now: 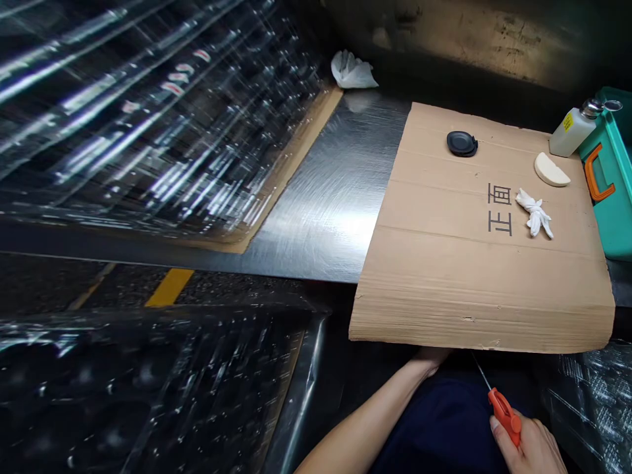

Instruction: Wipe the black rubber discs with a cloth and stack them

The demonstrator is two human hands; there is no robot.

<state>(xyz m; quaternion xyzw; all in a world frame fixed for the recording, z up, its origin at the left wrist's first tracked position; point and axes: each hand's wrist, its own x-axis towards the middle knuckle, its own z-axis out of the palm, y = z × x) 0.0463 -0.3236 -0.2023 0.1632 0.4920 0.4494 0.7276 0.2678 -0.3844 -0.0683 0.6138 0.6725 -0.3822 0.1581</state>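
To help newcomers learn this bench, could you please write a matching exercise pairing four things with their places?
1. red-handled tool
2. bottle
3. black disc
4. cream half-round pad

A. on the cardboard, left of the bottle
B. in the right hand
C. between the bottle and the white cloth
D. right beside the green box

Pairs: 1-B, 2-D, 3-A, 4-C

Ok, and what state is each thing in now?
Cardboard sheet: laid out, near edge bent down
Bottle: upright, metal top on
Knotted white cloth: tied, ends loose
White half-round pad: lying on its flat face
Crumpled white wad: bunched up
Orange-handled tool: gripped in right hand, shaft bare
Left hand: mostly hidden, grip unclear
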